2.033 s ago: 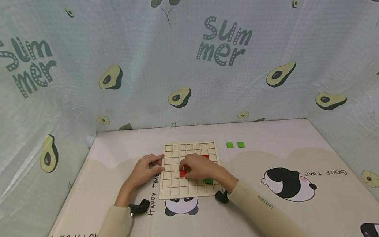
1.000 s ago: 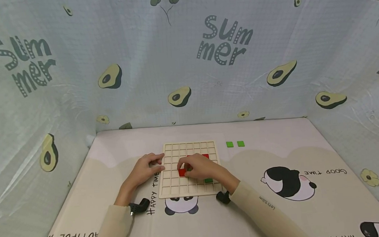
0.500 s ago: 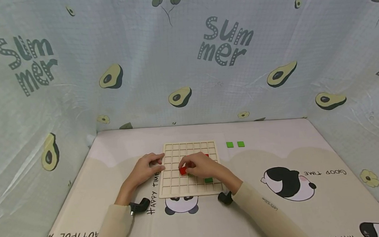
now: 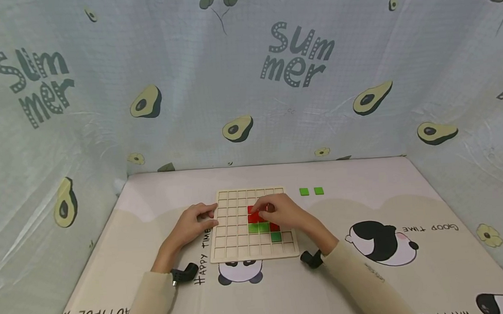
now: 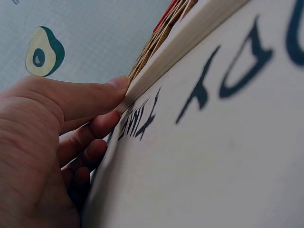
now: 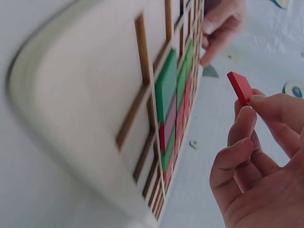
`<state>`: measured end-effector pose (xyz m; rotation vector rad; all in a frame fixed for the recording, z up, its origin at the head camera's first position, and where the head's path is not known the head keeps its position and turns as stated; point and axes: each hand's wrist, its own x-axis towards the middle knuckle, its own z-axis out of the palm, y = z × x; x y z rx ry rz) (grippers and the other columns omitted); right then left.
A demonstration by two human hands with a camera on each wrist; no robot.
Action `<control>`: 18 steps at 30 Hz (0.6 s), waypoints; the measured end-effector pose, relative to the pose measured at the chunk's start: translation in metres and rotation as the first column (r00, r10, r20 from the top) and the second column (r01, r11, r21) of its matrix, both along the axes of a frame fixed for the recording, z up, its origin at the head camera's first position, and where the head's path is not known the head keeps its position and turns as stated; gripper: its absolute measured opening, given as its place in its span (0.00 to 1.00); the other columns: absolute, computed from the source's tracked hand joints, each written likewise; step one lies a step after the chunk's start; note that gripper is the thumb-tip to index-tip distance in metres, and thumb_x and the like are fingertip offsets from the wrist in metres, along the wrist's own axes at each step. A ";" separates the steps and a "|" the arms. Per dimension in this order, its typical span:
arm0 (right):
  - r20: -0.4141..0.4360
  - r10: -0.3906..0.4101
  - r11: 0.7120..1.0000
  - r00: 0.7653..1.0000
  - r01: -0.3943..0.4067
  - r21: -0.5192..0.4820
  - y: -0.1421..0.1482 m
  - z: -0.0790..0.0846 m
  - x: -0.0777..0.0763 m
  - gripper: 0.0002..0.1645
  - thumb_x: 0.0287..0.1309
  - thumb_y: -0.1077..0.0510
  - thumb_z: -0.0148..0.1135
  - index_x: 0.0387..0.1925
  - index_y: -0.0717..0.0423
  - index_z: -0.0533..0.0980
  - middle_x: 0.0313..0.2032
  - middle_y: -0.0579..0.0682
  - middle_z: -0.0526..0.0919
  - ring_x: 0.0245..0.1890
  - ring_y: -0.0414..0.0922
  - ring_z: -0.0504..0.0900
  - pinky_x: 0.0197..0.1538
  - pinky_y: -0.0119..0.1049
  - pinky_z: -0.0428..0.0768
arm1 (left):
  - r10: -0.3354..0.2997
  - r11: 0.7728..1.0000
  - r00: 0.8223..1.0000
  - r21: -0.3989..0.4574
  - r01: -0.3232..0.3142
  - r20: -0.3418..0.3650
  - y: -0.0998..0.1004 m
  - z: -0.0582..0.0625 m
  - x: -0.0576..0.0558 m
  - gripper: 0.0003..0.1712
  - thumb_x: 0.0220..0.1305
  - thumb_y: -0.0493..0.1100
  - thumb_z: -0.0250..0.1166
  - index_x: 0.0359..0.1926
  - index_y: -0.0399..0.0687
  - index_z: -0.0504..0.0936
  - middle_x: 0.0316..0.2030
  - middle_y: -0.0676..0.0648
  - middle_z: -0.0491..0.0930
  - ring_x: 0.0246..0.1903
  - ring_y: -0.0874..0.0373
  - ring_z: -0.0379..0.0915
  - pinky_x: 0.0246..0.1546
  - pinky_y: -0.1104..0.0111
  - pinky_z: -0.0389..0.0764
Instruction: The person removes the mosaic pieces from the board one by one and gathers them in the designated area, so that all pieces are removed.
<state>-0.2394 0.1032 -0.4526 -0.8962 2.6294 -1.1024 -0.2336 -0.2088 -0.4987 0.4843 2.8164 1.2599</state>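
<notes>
My left hand point(image 4: 196, 220) stays at the left edge of a pale wooden grid board point(image 4: 229, 253), thumb and forefinger touching its side. In the left wrist view the thumb tip lies against the edge of the board point(image 5: 166, 61), other fingers bent beneath. Over the board, my right hand point(image 4: 283, 212) pinches a small red square tile point(image 6: 241, 88) between thumb and fingertips, held up off the grid. Under that hand sit red tiles point(image 4: 254, 218) and green tiles point(image 4: 253, 228) in neighbouring squares, partly hidden by the fingers.
Two loose green tiles point(image 4: 304, 191) lie on the table just beyond the board's right corner. The printed tablecloth point(image 4: 322, 288) shows pandas and lettering. A patterned curtain point(image 4: 189, 146) closes off the back and sides.
The red tile left of the green ones has been lifted off its square. My right hand has carried it right and slightly away. The left hand has not moved.
</notes>
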 end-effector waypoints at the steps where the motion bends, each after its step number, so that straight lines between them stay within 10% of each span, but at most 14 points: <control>1: 0.008 -0.021 1.000 1.000 0.021 -0.007 0.003 0.001 0.000 0.13 0.68 0.62 0.60 0.47 0.46 0.86 0.41 0.44 0.87 0.33 0.41 0.77 0.38 0.32 0.77 | 0.000 1.000 1.000 -0.003 0.000 0.000 0.000 0.000 0.000 0.32 0.63 0.44 0.73 0.66 0.39 0.79 0.38 0.51 0.80 0.41 0.56 0.69 0.47 0.63 0.69; 18: 0.035 -0.245 0.966 0.969 0.247 -0.071 0.098 0.009 -0.021 0.11 0.69 0.62 0.60 0.48 0.53 0.85 0.47 0.54 0.86 0.32 0.45 0.80 0.35 0.33 0.80 | 0.004 1.000 1.000 -0.001 -0.004 -0.004 0.001 0.000 0.001 0.32 0.63 0.44 0.72 0.66 0.38 0.79 0.38 0.51 0.80 0.40 0.56 0.69 0.46 0.64 0.70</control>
